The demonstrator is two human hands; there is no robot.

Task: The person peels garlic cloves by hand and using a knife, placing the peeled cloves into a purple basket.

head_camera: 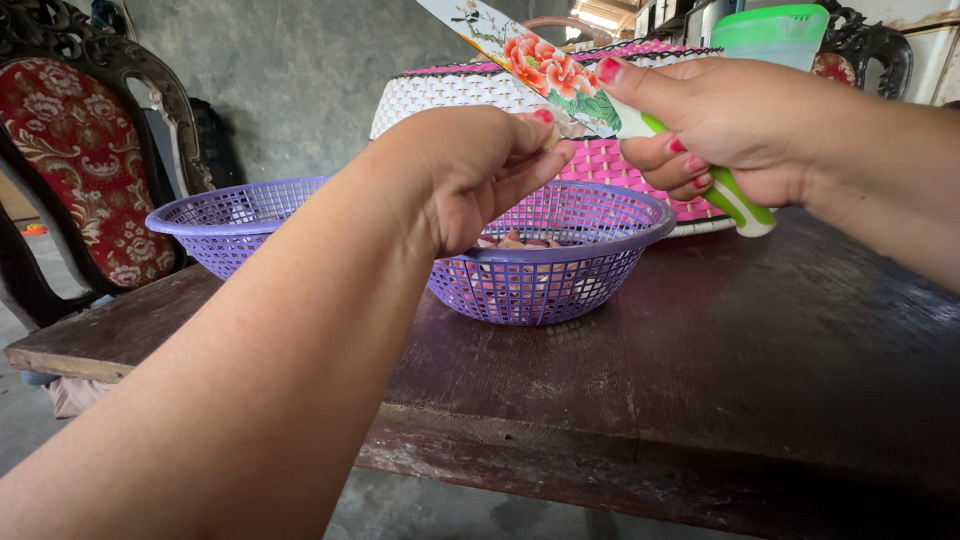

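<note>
My right hand [735,135] grips a knife [540,62] by its green and white handle; the blade carries a red flower pattern and points up to the left. My left hand [470,170] is raised just in front of the blade, fingers pinched on a small pale piece that is mostly hidden between them. Both hands hover above a purple plastic basket [585,255] on the dark wooden table [720,370]. Small pale and pinkish pieces [515,241] lie inside that basket.
A second purple basket [215,228] stands behind to the left. A pink and white woven food cover [480,90] sits at the back, a green-lidded container [770,30] behind it. A carved chair with red floral upholstery [75,150] stands at the left. The table's front edge is worn.
</note>
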